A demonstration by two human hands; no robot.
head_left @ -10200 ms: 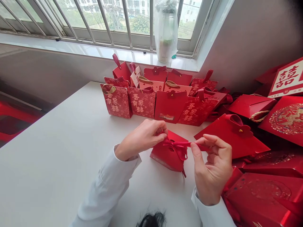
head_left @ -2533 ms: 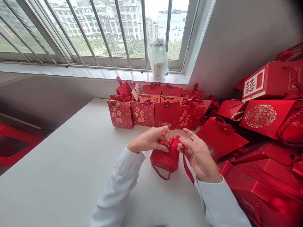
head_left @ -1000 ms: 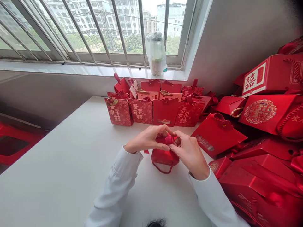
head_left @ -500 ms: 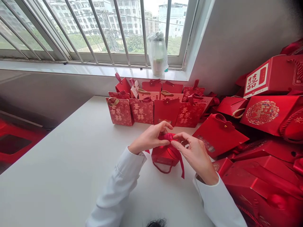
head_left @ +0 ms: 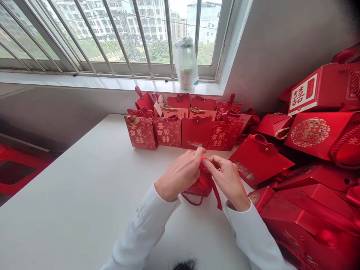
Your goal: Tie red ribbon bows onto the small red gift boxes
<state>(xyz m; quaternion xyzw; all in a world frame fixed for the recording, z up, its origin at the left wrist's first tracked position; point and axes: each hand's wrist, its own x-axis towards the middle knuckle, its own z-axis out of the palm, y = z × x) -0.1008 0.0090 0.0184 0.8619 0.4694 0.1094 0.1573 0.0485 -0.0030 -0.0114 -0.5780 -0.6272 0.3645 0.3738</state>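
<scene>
A small red gift box [head_left: 203, 186] stands on the white table, with a red cord handle [head_left: 193, 203] hanging at its near side. Red ribbon [head_left: 217, 194] lies over its top, one tail trailing down on the right. My left hand [head_left: 182, 173] is over the box's left side, fingers curled in at the ribbon and hiding most of the knot. From the right, my right hand [head_left: 226, 179] pinches the ribbon between thumb and forefinger at the top of the box. The fingertips of both hands nearly meet there.
Rows of red gift bags [head_left: 167, 132] stand at the table's back edge. Red boxes [head_left: 312, 217] are piled along the right, one tilted red bag [head_left: 260, 159] close to my right hand. A bagged jar [head_left: 185, 65] is on the windowsill. A red stool [head_left: 19, 168] is at far left.
My left hand has turned over and moved forward across the ribbon, its back now covering the box's left part. My right hand has shifted slightly, still pinching the ribbon.
</scene>
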